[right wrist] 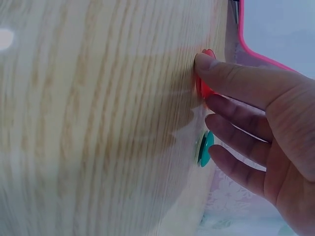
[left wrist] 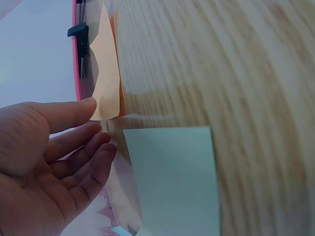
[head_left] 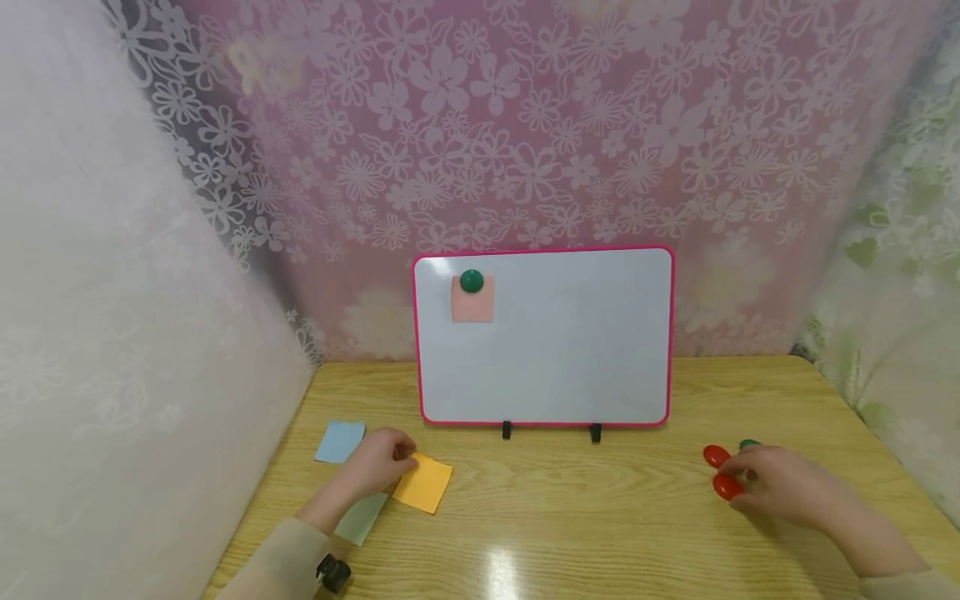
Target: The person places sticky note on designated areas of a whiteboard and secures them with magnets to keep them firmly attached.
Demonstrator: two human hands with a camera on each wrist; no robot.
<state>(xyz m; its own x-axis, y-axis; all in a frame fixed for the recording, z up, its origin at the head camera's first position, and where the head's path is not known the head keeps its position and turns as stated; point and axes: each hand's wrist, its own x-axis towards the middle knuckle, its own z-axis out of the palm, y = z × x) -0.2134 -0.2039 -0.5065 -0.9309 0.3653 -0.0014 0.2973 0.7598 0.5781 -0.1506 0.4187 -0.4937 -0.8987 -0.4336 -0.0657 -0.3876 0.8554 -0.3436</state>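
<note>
My left hand [head_left: 373, 462] pinches a corner of an orange sticky note [head_left: 425, 483], whose sheet stands partly off the table in the left wrist view. Close to that hand lie a pale green sticky note [left wrist: 174, 179] and a blue sticky note [head_left: 341, 441]. At the right, my right hand [head_left: 795, 485] holds a round red magnet [head_left: 726, 487] between thumb and index finger, low over the table. A second red magnet [head_left: 716, 456] lies just beyond, and a green magnet [right wrist: 205, 148] sits by the other fingertips, partly hidden in the head view.
A whiteboard [head_left: 570, 350] with a pink frame stands at the back on black feet [head_left: 596, 432]. On its upper left, a green magnet [head_left: 472, 282] holds a pink sticky note [head_left: 472, 308]. Floral curtains surround the wooden table [head_left: 585, 517].
</note>
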